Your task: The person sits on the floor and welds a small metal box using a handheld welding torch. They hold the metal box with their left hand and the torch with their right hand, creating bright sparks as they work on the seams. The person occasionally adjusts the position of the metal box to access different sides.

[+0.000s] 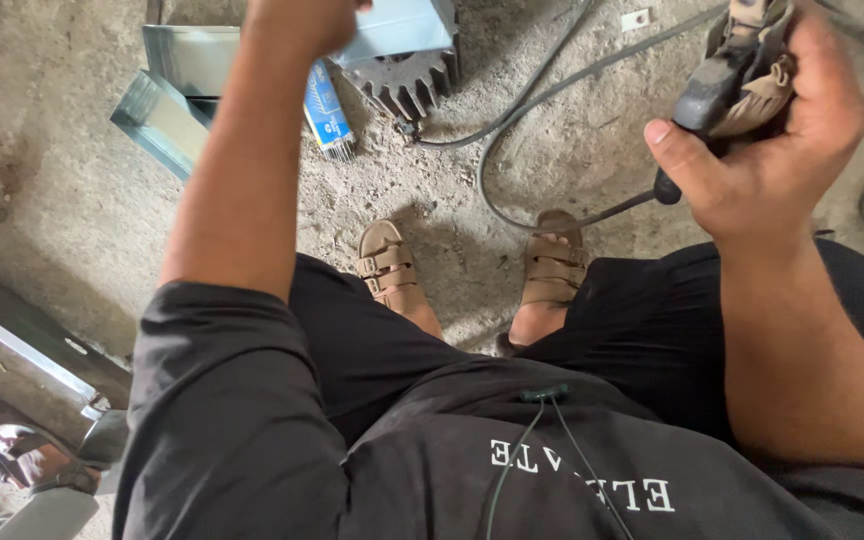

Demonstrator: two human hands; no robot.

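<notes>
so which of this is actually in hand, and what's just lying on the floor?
In hand:
- left hand on a grey metal box piece
- right hand gripping a welding electrode holder, its cable trailing

Lying about:
- toothed gear
- blue packet of rods
- sheet-metal channel
- metal profiles

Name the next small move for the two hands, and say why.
Probably bring the electrode holder in the right hand toward the metal piece that the left hand holds by the gear; holder and piece are apart.
</notes>
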